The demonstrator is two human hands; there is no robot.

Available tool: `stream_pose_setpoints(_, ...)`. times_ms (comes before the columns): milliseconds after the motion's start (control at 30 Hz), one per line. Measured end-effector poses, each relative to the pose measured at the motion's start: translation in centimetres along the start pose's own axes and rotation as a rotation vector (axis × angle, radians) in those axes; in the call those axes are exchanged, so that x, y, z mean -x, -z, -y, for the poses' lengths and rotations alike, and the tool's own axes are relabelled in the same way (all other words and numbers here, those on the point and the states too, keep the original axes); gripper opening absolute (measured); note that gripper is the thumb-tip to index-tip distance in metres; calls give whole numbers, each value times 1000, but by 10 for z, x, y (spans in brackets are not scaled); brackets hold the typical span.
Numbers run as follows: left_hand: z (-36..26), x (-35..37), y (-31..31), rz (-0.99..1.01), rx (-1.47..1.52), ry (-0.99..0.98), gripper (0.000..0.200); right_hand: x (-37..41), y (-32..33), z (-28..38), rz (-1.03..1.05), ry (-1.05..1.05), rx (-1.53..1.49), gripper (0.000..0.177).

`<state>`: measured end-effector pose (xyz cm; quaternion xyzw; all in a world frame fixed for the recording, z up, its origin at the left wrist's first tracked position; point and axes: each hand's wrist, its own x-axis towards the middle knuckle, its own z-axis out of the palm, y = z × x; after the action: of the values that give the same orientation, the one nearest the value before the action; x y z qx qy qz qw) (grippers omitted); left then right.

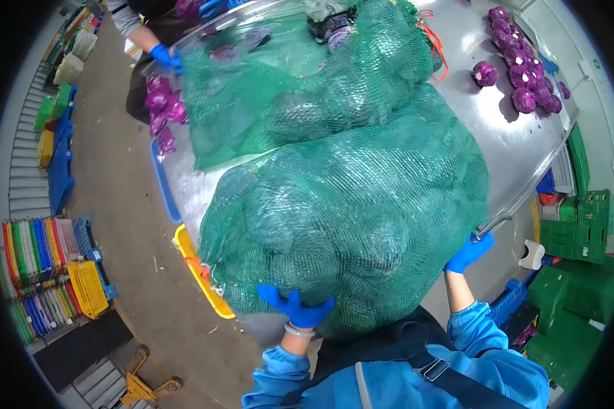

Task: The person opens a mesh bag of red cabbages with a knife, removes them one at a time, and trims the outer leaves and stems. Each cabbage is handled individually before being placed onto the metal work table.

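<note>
Steadies the bulging green mesh sack (348,204) at the shiny metal bench's (505,157) near edge, blue-gloved left hand (295,308) spread wide against it, blue-gloved right hand (469,253) gripping a curved grey tool (494,223), and probably needs next to open the mesh carefully.

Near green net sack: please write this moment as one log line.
left hand on near sack; right hand holding curved tool at sack edge; purple cabbages on table, far right

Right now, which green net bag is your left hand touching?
The front bag, with my left hand on its near side; the other bag lies behind.
</note>
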<state>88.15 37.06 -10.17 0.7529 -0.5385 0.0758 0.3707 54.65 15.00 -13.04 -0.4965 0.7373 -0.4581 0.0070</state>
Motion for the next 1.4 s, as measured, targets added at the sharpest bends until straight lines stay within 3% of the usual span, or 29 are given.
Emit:
stream_pose_setpoints(133, -5, -32, -36, -59, 33, -4, 104, -31, -44, -13, -17, -3, -95, 29)
stream_pose_setpoints(200, -6, -57, -47, -61, 35, 23, 104, -46, -80, -19, -121, -9, -422, 33)
stream_pose_setpoints(333, -12, -115, -79, -102, 39, 43, 100, -88, -117, 27, -89, 127, 15, 32)
stream_pose_setpoints(433, -9, -154, -99, -131, 50, 45, 97, -111, -154, 39, -106, 146, 64, 29)
stream_pose_setpoints(533, -8, -179, -107, -119, 63, 50, 98, -125, -166, 69, 21, 48, 117, 26)
stream_pose_setpoints(633, -12, -188, -96, -30, 67, 70, 98, -127, -165, 67, 10, 160, 11, 24)
stream_pose_setpoints(700, -20, -178, -70, 98, 62, 119, 97, -130, -147, 47, 178, 189, -259, 28)
stream_pose_setpoints(733, -27, -162, -61, 112, 21, 178, 91, -128, -124, 52, 372, 68, -378, 28)
stream_pose_setpoints(800, -32, -127, -53, 161, 258, 382, 60, -126, -73, 72, 689, -58, -445, 30)
stream_pose_setpoints(867, -29, -96, -40, 526, -36, 342, 30, -112, -30, 81, 940, -62, -316, 31)
stream_pose_setpoints(900, -37, -97, -39, 499, 56, 398, 30, -97, -20, 81, 1004, -190, -355, 33)
stream_pose_setpoints(967, -53, -106, -25, 461, 236, 487, 35, -63, -3, 80, 1034, 29, -464, 31)
stream_pose_setpoints(1033, -59, -141, -14, 546, 95, 517, 46, -45, 12, 86, 1319, -435, -602, 34)
stream_pose_setpoints(1067, -57, -154, -16, 567, 15, 507, 47, -32, 19, 89, 1339, -489, -647, 34)
stream_pose_setpoints(1100, -54, -166, -19, 582, -64, 496, 48, -19, 28, 97, 1240, -209, -592, 33)
stream_pose_setpoints(1167, -42, -168, -45, 666, -49, 250, 51, 7, 51, 120, 1012, 330, -436, 30)
stream_pose_setpoints(1200, -21, -154, -76, 573, 69, 129, 48, 8, 76, 146, 1092, 356, -297, 26)
stream_pose_setpoints(1233, -21, -154, -71, 590, 174, 138, 46, 7, 90, 162, 1228, 325, -186, 26)
stream_pose_setpoints(1300, -17, -159, -55, 637, 373, 149, 43, 17, 84, 145, 908, 770, -195, 29)
stream_pose_setpoints(1333, -25, -162, -34, 788, 460, 332, 38, 14, 85, 140, 905, 902, -56, 31)
stream_pose_setpoints(1400, -28, -158, -17, 736, 493, 302, 37, 6, 86, 142, 917, 1085, 177, 35)
